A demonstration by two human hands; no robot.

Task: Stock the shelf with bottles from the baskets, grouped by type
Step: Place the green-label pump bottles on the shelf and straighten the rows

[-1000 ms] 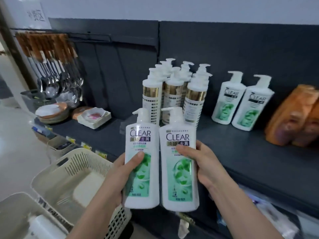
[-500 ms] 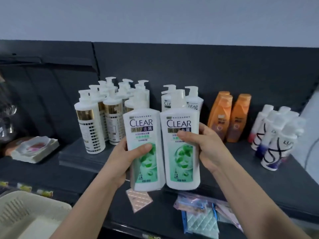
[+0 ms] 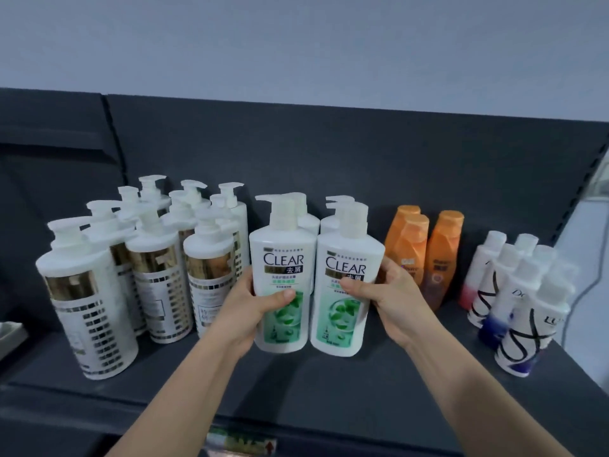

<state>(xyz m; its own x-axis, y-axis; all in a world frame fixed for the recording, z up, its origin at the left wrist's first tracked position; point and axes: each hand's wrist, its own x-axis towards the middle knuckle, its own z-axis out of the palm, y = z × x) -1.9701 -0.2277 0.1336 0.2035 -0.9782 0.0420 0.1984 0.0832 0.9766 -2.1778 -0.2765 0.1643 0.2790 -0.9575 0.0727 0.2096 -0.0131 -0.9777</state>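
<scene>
- We face a grey wall [image 3: 296,44] that fills the top of the view.
- Below it runs a dark shelf [image 3: 329,387] with a dark back panel [image 3: 329,153] standing behind it.
- On the left of the shelf we see a cluster of tall white pump bottles with gold bands [image 3: 92,311], all upright and packed in rows, the nearest one at the front left.
- On the far right stands a group of white bottles with black swirls [image 3: 524,324], close together, some with purple or pink bases.
- Between that group and the middle stand three orange bottles [image 3: 441,255], upright against the back panel.
- In the middle we hold two white CLEAR pump bottles with green labels, side by side and nearly touching, upright, labels toward us.
- The left bottle [image 3: 281,258] sits just beside the gold-banded cluster; the right bottle [image 3: 346,268] stands in front of the orange ones.
- We cannot tell whether their bases rest on the shelf or hang just above it.
- Behind them two more bottles of the same kind [image 3: 311,222] stand at the back, mostly hidden, only pumps and shoulders showing.
- Our left hand [image 3: 250,308] wraps the left bottle from its left side, thumb across the label, fingers clasped round it.
- Our right hand [image 3: 392,301] grasps the right bottle from its right side, thumb on the label.
- A small blurred label [image 3: 240,445] sits on the shelf's front edge.
</scene>
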